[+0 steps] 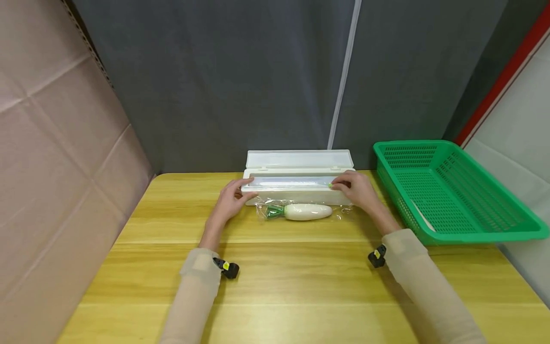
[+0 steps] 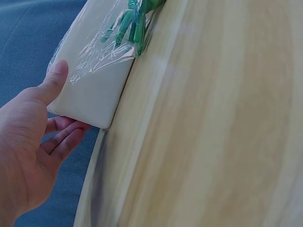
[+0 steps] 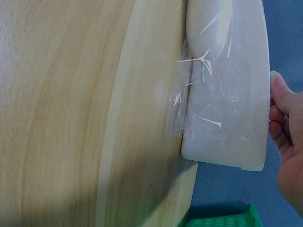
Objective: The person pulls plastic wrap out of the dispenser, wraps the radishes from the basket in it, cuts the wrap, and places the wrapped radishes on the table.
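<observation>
A long white cling film box (image 1: 296,197) stands near the table's back edge, its lid (image 1: 301,158) raised behind it. My left hand (image 1: 229,201) grips the box's left end, thumb on the near side and fingers round the end. At the right end, my right hand (image 1: 356,191) pinches a small green piece (image 1: 330,185) by the top edge; its fingers hide most of it. Clear film (image 3: 203,113) hangs down the front of the box. In front lies a white radish (image 1: 307,211) with cut green stalks (image 2: 130,21), covered by the film.
On the right stands a green plastic basket (image 1: 455,200) with a slim pale object (image 1: 423,217) inside. A dark grey curtain (image 1: 240,86) hangs behind the wooden table (image 1: 301,286). Pale cloth covers the left wall (image 1: 56,167).
</observation>
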`<move>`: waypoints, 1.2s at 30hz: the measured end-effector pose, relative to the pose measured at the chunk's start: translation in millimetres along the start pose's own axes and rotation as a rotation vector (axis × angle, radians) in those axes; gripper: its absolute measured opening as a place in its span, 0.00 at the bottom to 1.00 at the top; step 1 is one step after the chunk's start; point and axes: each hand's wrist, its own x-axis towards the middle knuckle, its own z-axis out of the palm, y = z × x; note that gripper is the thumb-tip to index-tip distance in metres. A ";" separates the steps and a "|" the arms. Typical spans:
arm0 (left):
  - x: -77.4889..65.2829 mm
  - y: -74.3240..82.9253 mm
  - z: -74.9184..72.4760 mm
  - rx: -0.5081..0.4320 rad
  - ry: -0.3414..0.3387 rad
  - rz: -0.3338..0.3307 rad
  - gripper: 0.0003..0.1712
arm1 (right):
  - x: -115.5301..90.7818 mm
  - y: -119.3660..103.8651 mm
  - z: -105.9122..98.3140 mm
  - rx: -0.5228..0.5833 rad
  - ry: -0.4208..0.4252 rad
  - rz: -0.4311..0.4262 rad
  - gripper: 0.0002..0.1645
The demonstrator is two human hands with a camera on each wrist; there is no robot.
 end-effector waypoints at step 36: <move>-1.5 -0.7 0.2 0.027 0.007 0.013 0.32 | -23.0 22.6 -27.7 -0.097 0.104 0.048 0.04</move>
